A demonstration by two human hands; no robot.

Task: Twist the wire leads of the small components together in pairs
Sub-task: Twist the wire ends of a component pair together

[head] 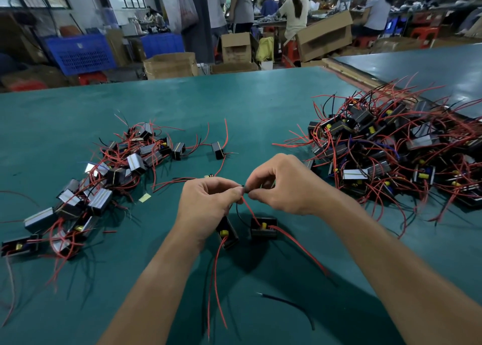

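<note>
1. Two components [263, 227] side by side on counter [260, 102], centre, toward front edge.
2. Red leads [249, 209] pinched just above them by left grip [208, 201] and right grip [284, 185], fingertips nearly meeting.
3. More heaped: left pile [104, 177] by left edge, right pile [391, 149] by right edge.

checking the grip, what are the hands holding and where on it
The left hand and right hand pinch the wire leads at their top ends, above two small components.

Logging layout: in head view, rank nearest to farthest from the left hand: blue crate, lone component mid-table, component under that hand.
1. Component under the left hand.
2. Lone component, mid-table, farther out.
3. Blue crate, beyond the table, far left.
</note>
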